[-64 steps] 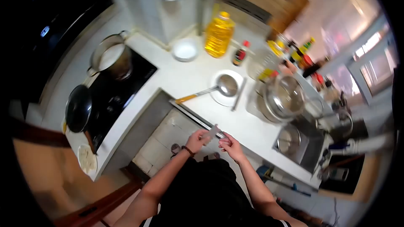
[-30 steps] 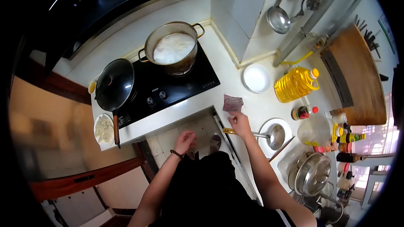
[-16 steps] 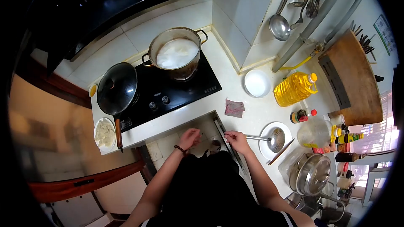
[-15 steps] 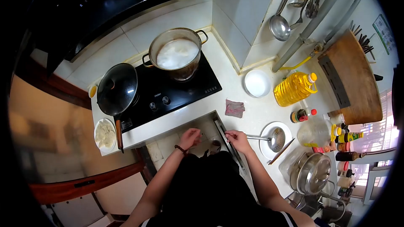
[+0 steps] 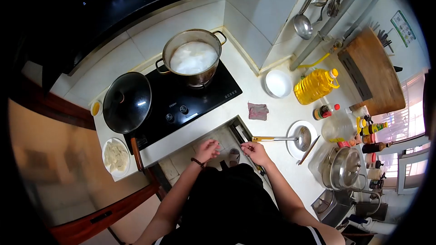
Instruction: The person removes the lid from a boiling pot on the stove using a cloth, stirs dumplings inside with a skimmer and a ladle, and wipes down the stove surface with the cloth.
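My left hand (image 5: 208, 150) hangs in front of the counter over the floor, with a beaded bracelet at the wrist. Its fingers curl loosely and hold nothing I can see. At the counter's front edge, my right hand (image 5: 255, 153) has its fingers bent over the front of a narrow drawer (image 5: 239, 130), which stands partly pulled out with items inside. Just beyond that hand lies a long-handled strainer (image 5: 277, 139), its wooden handle toward me and its round head resting on a white plate (image 5: 294, 154). A pair of chopsticks (image 5: 309, 149) leans across the plate's rim.
A pot (image 5: 213, 66) of white, foamy liquid stands on the black cooktop (image 5: 200, 102), beside a lidded pan (image 5: 129, 104). Dumplings fill a plate (image 5: 113, 174) at left. A cloth (image 5: 258, 111), white bowl (image 5: 278, 84) and oil jug (image 5: 313, 88) occupy the right counter.
The drawer shows wider, with its contents more visible. The right hand sits clear of the strainer's wooden handle, which it covered before. The whole view has turned slightly.
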A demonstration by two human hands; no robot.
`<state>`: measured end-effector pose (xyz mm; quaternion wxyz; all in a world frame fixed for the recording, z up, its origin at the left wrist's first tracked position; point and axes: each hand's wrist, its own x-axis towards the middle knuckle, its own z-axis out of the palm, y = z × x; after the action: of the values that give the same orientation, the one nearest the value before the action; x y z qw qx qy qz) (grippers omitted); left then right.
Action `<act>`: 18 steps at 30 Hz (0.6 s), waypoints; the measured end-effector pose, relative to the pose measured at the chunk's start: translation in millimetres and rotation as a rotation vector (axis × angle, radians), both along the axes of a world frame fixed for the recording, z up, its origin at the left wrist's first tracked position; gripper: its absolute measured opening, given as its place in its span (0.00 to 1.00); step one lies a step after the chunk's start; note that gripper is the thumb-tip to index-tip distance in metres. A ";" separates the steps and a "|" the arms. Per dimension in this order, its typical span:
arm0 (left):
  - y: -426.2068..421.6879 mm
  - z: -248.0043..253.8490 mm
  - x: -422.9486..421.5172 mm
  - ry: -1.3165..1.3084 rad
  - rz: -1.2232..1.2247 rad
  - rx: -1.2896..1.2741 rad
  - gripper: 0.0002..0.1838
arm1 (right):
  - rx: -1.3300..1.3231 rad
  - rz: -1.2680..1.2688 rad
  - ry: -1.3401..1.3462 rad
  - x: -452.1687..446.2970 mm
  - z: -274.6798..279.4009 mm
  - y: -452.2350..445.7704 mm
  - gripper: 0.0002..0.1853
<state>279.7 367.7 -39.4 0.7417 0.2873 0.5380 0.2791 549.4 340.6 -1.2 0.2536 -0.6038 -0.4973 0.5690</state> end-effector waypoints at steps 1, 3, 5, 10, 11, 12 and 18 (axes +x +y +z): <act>-1.0 1.6 -1.9 -0.007 -0.002 -0.010 0.18 | -0.005 -0.023 0.014 -4.5 -5.0 -3.8 0.13; -0.9 1.0 -6.9 -0.014 -0.011 -0.027 0.19 | 0.004 -0.035 -0.007 -9.7 -4.6 -7.7 0.13; 0.3 -2.2 -10.0 -0.031 -0.037 -0.028 0.19 | 0.093 -0.021 -0.121 -12.6 10.4 -7.7 0.14; 7.2 -16.2 -12.3 -0.012 -0.033 -0.093 0.17 | 0.186 -0.099 -0.279 23.9 -5.5 22.6 0.20; 9.4 -19.0 -12.9 -0.006 -0.031 -0.068 0.17 | 0.274 -0.111 -0.350 31.7 -4.2 36.1 0.21; 9.1 -20.8 -12.5 -0.001 -0.021 -0.046 0.18 | 0.275 -0.098 -0.451 35.4 10.1 54.7 0.22; 2.1 -3.8 -7.6 0.047 0.210 -0.074 0.15 | 0.369 0.195 -0.772 62.8 -70.3 147.4 0.39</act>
<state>272.1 369.8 -43.2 0.7056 0.2084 0.5924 0.3282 612.3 488.0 -71.5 0.0978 -0.6669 -0.7036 0.2248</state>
